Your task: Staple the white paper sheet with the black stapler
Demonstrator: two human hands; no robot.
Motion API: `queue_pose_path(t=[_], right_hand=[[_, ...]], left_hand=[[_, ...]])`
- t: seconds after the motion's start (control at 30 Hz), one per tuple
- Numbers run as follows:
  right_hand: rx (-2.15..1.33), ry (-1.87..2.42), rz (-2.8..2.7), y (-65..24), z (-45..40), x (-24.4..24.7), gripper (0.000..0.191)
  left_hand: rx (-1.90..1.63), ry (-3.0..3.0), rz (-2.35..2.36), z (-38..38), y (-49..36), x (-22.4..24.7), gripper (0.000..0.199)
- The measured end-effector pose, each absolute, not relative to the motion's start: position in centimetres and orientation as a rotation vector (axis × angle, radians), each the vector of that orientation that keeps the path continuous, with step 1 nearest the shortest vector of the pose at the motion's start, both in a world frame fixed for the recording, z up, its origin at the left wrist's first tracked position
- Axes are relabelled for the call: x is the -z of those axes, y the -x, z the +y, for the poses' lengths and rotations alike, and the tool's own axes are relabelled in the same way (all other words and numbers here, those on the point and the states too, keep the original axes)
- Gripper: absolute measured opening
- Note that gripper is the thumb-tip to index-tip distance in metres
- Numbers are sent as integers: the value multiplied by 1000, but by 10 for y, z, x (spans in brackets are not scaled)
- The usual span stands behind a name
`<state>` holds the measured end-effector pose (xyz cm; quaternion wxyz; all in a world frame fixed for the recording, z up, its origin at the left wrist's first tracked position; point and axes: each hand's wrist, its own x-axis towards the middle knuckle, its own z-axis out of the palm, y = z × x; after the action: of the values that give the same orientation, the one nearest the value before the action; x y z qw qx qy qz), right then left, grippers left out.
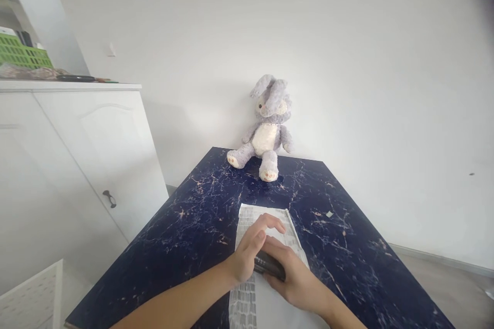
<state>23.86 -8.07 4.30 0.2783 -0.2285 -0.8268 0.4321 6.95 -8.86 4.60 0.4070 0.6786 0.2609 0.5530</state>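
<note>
Over the near part of the surface [193, 241], the left hand [245, 254] is reaching in from the lower left, its thumb raised and its index finger curving loosely forward. The right hand [297, 275] is coming in from the lower right, its fingers closing around a dark, elongated object [269, 266], with the thumb lying along the near side. The object is resting between the hands, above a white sheet [280, 311] with grey patterned edges. The hands are covering both its ends, so its full shape is not showing; the remaining left fingers are hiding behind the knuckles, and whether they are gripping anything I cannot tell. The frame's lower edge is cutting off the sheet and both forearms. The surface is showing pale veins on dark blue. A plush rabbit [265, 139] is sitting at its far end, before a pale wall [374, 61]; a white cabinet [111, 139] is standing to the left.
</note>
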Motion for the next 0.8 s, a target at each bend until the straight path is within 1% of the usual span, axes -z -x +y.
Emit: queue_pose_path(t=[0.1, 0.23, 0.37, 0.5, 0.7, 0.73, 0.8], right_hand=[[-1119, 676, -2234, -238, -75, -33, 39], [-1002, 786, -2294, -247, -63, -25, 36], [-955, 926, -2348, -260, -58, -29, 35], [-925, 1015, -2358, -274, -65, -35, 36], [-911, 1248, -2190, -337, -95, -29, 30], [-940, 1276, -2149, -352, -98, -28, 31], [-1077, 1257, -2077, -379, -96, -24, 42]], left_hand=[[-1484, -1688, 775, -80, -71, -36, 50], [-1548, -1684, 973, -63, -67, -26, 41], [-1417, -1912, 1115, -50, -57, -20, 33], [-1210, -2158, 1244, -41, -53, -10, 32], [-1138, -2156, 1275, -35, -54, 1, 31], [-1141, -2128, 1275, -34, -54, 1, 31], [-1161, -2066, 1274, -34, -52, 2, 32]])
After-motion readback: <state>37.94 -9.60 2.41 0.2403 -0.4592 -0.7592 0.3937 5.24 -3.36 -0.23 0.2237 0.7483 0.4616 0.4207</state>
